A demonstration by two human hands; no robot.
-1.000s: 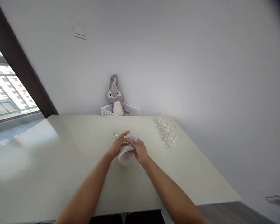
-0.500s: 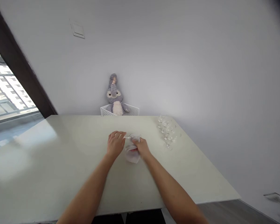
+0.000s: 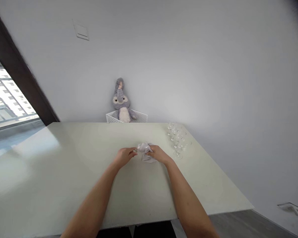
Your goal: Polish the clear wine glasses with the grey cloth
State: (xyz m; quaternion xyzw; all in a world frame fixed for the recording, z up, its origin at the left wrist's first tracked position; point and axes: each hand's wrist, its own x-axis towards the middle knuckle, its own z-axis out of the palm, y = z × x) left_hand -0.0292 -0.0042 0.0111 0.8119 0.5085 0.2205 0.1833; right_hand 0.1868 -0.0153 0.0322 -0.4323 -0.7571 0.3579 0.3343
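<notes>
My left hand (image 3: pixel 125 156) is closed, its fingertips pinching the stem end of a small clear stemmed glass (image 3: pixel 142 147), which lies sideways between my hands. In my right hand (image 3: pixel 158 153) a thin whitish cloth (image 3: pixel 149 159) is gripped and bunched against the glass's bowl. Part of the cloth hangs below the fingers. The bowl's rim is hidden by the cloth and the right fingers. To the right, several clear stemmed glasses (image 3: pixel 176 138) stand grouped near the table's right edge.
A pale, glossy table (image 3: pixel 76 172) extends under both arms. Past its far edge a grey plush toy (image 3: pixel 124 114) sits in a white perforated basket (image 3: pixel 142 117) against the wall. A window (image 3: pixel 10 96) with railings is at the left.
The left fingers, spread before, are now pinched at the stem end. My right hand has shifted slightly right, and the cloth now covers more of the bowl.
</notes>
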